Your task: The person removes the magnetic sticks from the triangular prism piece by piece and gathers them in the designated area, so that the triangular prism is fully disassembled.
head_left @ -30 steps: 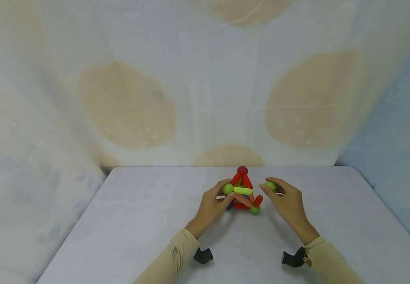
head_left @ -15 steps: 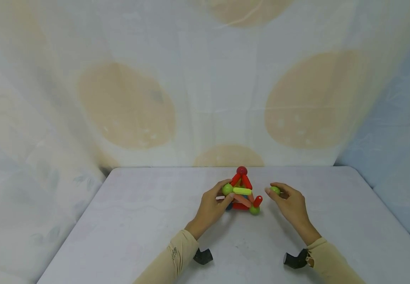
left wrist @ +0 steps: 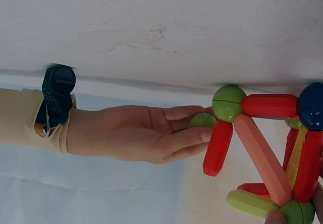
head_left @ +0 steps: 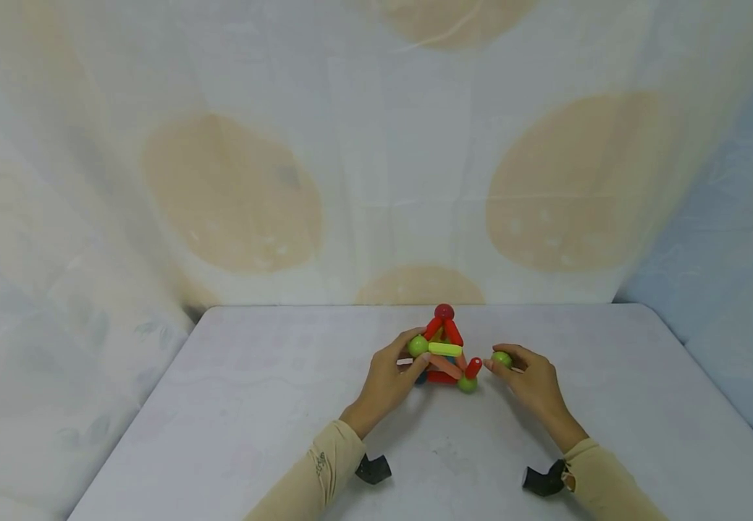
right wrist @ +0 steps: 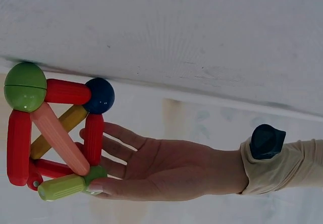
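Head view: left hand [head_left: 389, 376] steadies the red, green and yellow magnetic rod-and-ball structure [head_left: 444, 354] mid-counter [head_left: 253, 405]. Right hand [head_left: 526, 380] pinches a loose green plastic ball [head_left: 501, 358] just beside the free red rod [head_left: 473, 367]. Judged: attachment step; next, seat ball on rod tip.

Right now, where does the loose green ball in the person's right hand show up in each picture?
Head view: green ball, right of centre, at the right hand's fingertips.
Left wrist view: green ball, centre, partly hidden behind fingers.
Right wrist view: not visible.
Shared landmark: the stick-and-ball pyramid, beside it.
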